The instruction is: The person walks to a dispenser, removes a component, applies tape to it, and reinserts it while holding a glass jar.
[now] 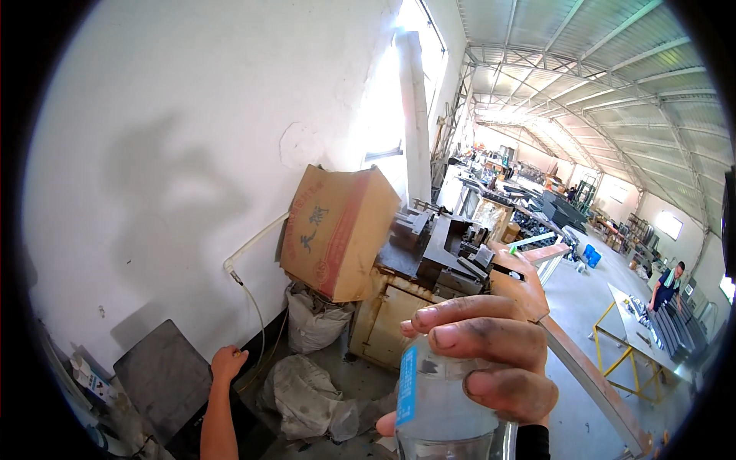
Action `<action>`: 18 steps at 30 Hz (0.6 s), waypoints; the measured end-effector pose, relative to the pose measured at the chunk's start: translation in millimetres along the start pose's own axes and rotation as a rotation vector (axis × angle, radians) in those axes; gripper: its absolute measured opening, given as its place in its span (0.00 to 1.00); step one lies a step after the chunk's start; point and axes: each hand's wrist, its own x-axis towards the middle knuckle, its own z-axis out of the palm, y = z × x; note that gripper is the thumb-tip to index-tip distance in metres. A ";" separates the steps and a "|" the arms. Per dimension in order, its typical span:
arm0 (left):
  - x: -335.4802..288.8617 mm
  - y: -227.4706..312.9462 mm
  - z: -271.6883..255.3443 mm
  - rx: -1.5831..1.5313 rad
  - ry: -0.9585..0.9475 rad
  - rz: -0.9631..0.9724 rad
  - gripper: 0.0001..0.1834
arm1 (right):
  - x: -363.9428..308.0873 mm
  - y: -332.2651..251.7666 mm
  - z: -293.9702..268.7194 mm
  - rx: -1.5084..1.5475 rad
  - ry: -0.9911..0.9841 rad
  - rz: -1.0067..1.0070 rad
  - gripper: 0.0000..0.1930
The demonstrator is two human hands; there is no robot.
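A clear bottle (448, 410) w/ a blue label (406, 387) is gripped in the R hand (502, 356), held close to the cam at lower ctr; its lower end is cut off by the frame edge. It is wrapped by R fingers (479, 337), which are smudged dark, & a black cuff (533, 442) is seen at the wrist. The hands are kept well apart. The L hand (228, 362) is held out at lower L, fingers curled; whether anything small is pinched there can't be told. It is seen just beside a dark flat panel (157, 372), by the white wall (176, 77).

Btwn the hands, farther back, a whitish sack (307, 395) is seen on the floor, w/ a 2nd sack (314, 322) behind it, under a cardboard box (330, 230). To the R of the box, metal machine parts (441, 249) are set atop a cream cabinet (395, 318), partly hidden by the R hand. A pale conduit (257, 244) is run along the wall, L of the box.

At far R, a co-worker (667, 290) in dark clothing is seen at a yellow-legged table (625, 310); an orange-brown beam (594, 383) is stretched btwn that table & the R hand.
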 end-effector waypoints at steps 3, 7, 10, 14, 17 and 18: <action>-0.5 3.3 -1.2 -0.011 -0.005 -0.025 0.25 | -1.2 -3.4 2.1 0.025 0.013 0.051 0.39; -0.1 1.6 0.8 -0.025 0.011 -0.019 0.25 | -0.7 -11.5 2.0 0.005 0.036 0.100 0.39; -2.7 -0.3 -0.1 -0.012 0.010 -0.028 0.25 | -0.8 -13.4 4.1 0.015 0.035 0.146 0.39; 0.0 -0.1 2.6 -0.002 0.012 0.011 0.24 | 0.7 -21.5 2.6 0.019 0.045 0.224 0.39; 0.4 -9.5 7.5 0.007 0.036 0.037 0.25 | 1.3 -9.8 0.7 0.040 0.033 0.133 0.38; 1.1 -11.4 8.6 0.006 0.038 0.033 0.25 | 1.8 -9.8 1.4 0.044 0.031 0.132 0.38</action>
